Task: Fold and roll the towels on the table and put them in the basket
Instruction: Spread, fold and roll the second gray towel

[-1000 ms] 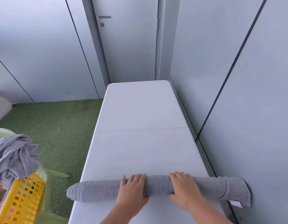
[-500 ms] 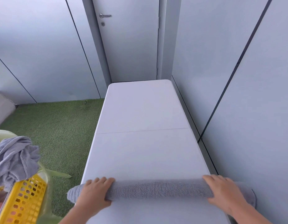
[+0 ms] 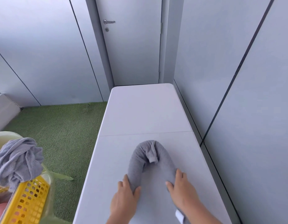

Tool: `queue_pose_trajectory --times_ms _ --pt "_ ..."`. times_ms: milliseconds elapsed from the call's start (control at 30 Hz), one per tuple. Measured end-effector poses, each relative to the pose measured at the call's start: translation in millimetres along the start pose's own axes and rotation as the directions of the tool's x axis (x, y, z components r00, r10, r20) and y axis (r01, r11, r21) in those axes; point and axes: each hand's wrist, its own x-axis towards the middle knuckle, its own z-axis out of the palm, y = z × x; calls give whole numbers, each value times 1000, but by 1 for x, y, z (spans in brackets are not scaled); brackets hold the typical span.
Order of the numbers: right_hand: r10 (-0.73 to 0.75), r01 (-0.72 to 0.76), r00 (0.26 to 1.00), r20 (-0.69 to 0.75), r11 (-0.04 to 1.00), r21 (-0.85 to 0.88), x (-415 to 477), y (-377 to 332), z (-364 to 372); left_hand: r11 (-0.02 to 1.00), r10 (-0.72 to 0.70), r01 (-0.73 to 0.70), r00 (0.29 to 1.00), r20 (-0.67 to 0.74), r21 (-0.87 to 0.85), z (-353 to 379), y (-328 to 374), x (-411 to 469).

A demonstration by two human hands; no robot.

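Grey terry towel roll [image 3: 136, 160], soft, light, floppy, arches on white bench [image 3: 140, 110]; left hand [image 3: 125, 198] and right hand [image 3: 182, 191] each clasp one near end. Loose hold likely unrolls it.

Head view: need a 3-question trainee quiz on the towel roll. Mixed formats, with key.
1. Multiple choice: how does the rolled towel lie on the table?
A. Straight across
B. Bent in an arch, with the bend on the side away from the person
C. Spread flat, unrolled

2. True or false: the left hand and the right hand each grip one arm of the roll.

3. Fill in: the crumpled grey towel sits at the top of the yellow ____.

Key:
1. B
2. True
3. basket
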Motion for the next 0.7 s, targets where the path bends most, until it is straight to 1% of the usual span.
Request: queue_pose_trajectory --times_ms 100,167,200,233,300,333,367,400,433,467,533,600,633,700 --pt "28 -39 996 80 989 142 -15 -36 19 999 -4 9 997 81 -50 34 39 -31" --pt "50 -79 988 144 975 208 -20 -45 17 990 54 -37 991 124 -135 43 47 -46" --pt "46 -75 987 156 980 186 -20 -44 12 989 92 -71 982 164 -133 48 43 -48" --pt "29 -50 986 164 991 124 -19 -40 5 977 203 -190 966 159 -91 46 38 -50" --pt "-56 67 978 201 996 -50 -14 -30 -9 893 445 -448 893 65 42 41 17 -42" --pt "-130 161 964 233 979 -122 -11 -25 -14 865 499 -503 860 107 2 37 11 -42" --pt "-212 266 939 271 947 -181 -9 -20 -19 829 556 -559 824 105 -6 38 3 -38" --pt "-287 365 907 308 902 -232 -5 -16 -23 756 655 -655 755 17 -11 31 -2 -32" --pt "-347 444 875 338 853 -274 -2 -12 -25 702 712 -710 702 -20 51 24 -5 -24" --pt "-393 502 850 352 808 -310 -1 -12 -27 690 722 -718 692 -4 94 10 -3 -18" --pt "-469 574 815 340 731 -369 -2 -20 -24 728 650 -652 755 90 213 -8 5 -7" --pt "-509 608 794 334 683 -405 -6 -34 -15 718 560 -630 776 291 296 -16 17 2" --pt "-504 609 793 343 681 -407 -8 -38 -10 698 539 -641 763 356 317 -14 21 6" --pt "-475 591 804 358 704 -393 -9 -34 -6 664 530 -647 761 373 376 -16 23 10"
